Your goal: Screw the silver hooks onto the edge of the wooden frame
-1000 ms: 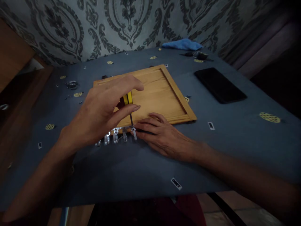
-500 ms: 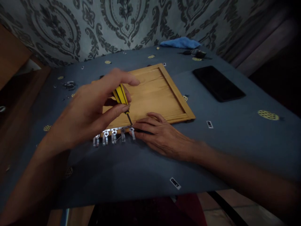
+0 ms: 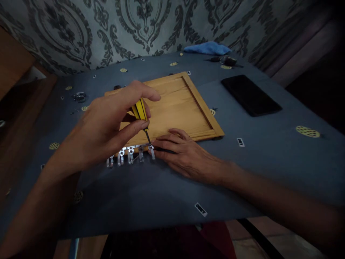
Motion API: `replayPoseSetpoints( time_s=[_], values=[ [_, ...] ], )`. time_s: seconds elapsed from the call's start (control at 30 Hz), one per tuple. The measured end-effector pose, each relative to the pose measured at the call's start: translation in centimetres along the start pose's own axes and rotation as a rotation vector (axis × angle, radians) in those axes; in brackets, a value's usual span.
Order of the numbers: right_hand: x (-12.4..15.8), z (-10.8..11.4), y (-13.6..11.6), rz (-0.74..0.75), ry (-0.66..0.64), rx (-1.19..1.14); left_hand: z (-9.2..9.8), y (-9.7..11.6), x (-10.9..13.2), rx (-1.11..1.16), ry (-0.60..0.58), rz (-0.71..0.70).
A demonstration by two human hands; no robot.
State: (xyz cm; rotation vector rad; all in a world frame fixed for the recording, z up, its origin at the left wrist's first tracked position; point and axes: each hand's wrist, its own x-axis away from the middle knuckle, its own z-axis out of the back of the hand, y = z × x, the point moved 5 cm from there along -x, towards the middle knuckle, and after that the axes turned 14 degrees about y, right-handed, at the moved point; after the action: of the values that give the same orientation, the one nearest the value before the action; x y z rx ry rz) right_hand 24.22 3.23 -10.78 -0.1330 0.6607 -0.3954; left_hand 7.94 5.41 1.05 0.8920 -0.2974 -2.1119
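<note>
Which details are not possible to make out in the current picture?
All in the head view:
- Screwdriver: handle top covered by the left hand; tip too small to tell if it sits in a screw.
- Board: left side behind the same hand.
- Dark object near the cloth: too dim to identify.

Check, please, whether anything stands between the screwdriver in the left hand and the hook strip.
Nothing visible does: the screwdriver in the left hand has its tip at the right end of the hook strip, beside the right hand.
</note>
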Motion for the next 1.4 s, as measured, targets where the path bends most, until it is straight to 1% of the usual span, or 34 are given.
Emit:
replayPoseSetpoints(
  time_s=[0.13, 0.23, 0.37, 0.47, 0.67, 0.77, 0.93, 1.13, 1.2, 1.3, 1.4],
  values=[
    [-0.1, 0.1, 0.0, 0.005, 0.002, 0.006, 0.0, -0.1, 0.0, -0.021, -0.02, -0.031],
    [-0.1, 0.0, 0.0, 0.002, 0.0, 0.016, -0.1, -0.2, 0.0, -0.097, -0.035, -0.041],
    [0.0, -0.1, 0.0, 0.018, 0.024, 0.021, -0.1, -0.3, -0.2, -0.201, 0.026, -0.05],
    [0.0, -0.1, 0.0, 0.019, 0.016, 0.017, 0.1, -0.1, -0.2, -0.184, 0.056, -0.047],
    [-0.1, 0.0, 0.0, 0.013, 0.016, 0.013, 0.7, 0.2, 0.0, -0.067, 0.006, -0.004],
    [-0.1, 0.1, -0.1, 0.023, 0.022, 0.01, 0.4, 0.1, 0.0, -0.124, 0.001, -0.009],
    [0.0, -0.1, 0.0, 0.013, 0.013, 0.011, -0.1, -0.1, -0.2, -0.238, 0.056, -0.05],
    [-0.2, 0.0, -0.1, 0.019, 0.027, -0.008, 0.5, 0.4, 0.1, -0.036, 0.019, 0.0],
    [-0.2, 0.0, -0.1, 0.021, 0.038, -0.005, 0.9, 0.6, 0.0, 0.01, 0.034, -0.001],
    [-0.1, 0.1, -0.1, 0.031, 0.048, -0.006, 1.6, 0.8, 0.0, 0.01, 0.091, -0.01],
    [0.0, 0.1, -0.1, 0.04, 0.057, -0.005, 1.8, 0.8, 0.0, -0.008, 0.093, -0.006]
  ],
)
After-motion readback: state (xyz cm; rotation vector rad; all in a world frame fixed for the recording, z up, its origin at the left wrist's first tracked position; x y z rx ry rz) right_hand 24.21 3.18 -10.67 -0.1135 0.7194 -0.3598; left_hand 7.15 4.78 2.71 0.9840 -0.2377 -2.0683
